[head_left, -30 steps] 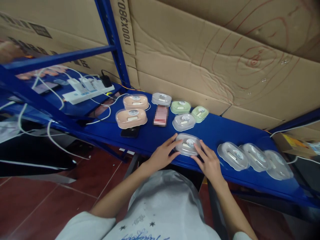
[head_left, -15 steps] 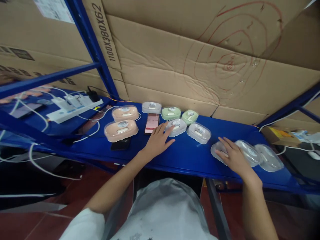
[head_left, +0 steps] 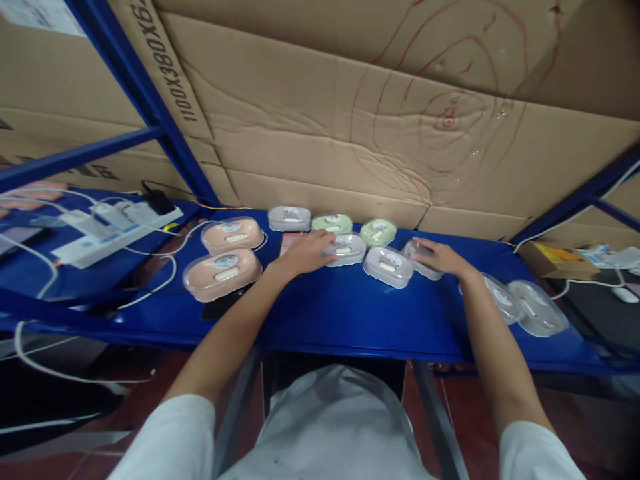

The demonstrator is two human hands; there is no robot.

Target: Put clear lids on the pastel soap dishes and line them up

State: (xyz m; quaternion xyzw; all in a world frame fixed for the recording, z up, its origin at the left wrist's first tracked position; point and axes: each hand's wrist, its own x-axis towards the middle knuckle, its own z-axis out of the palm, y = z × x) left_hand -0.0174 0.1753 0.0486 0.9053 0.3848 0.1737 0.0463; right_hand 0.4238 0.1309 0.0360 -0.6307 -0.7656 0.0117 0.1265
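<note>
Now the right hand (head_left: 443, 257) has brought a small gray box (head_left: 424, 267) from the right-hand group to just beside the middle gray box (head_left: 388, 267) on the blue surface (head_left: 330, 313); its fingers look clamped on the box from above. Two gray boxes (head_left: 543, 310) lie near each other farther right. The left hand (head_left: 311, 251) has its fingers bent over the left end of another gray box (head_left: 347, 249), though whether they grip it I cannot tell. That seems to add one box to the middle cluster.
</note>
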